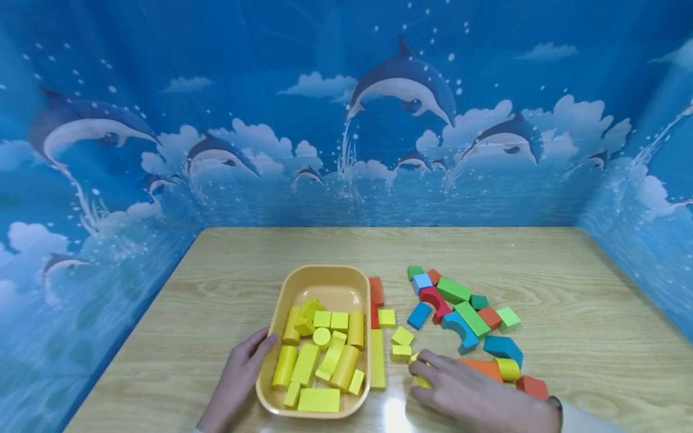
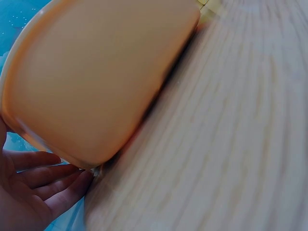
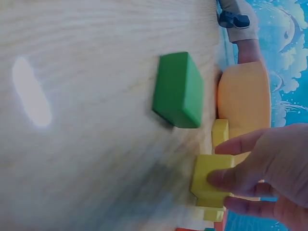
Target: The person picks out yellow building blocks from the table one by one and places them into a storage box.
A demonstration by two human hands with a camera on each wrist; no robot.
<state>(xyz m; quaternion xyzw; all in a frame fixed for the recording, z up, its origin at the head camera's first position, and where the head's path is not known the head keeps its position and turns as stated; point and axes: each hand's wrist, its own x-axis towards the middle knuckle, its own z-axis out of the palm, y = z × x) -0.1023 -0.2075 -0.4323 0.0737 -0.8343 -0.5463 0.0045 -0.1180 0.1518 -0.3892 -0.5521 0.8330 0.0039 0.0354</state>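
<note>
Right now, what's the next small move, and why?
I'd probably lift the yellow block pinched in the right grip over to the tray and set it inside: the blocks in there are all yellow, the left grip holds the tray's edge, and the green, red, blue and orange blocks lie outside it.

On the desk [image 1: 541, 258], we saw the tray [image 1: 295, 282] left of the middle, towards the near edge, with blocks [image 1: 319, 400] in it. The left hand [image 1: 246, 358] touched its left side. To its right, loose blocks [image 1: 455, 290] lay scattered towards the right edge; among the nearer ones we found the right hand [image 1: 460, 385]. Behind the far edge stood the backdrop [image 1: 325, 186].
</note>
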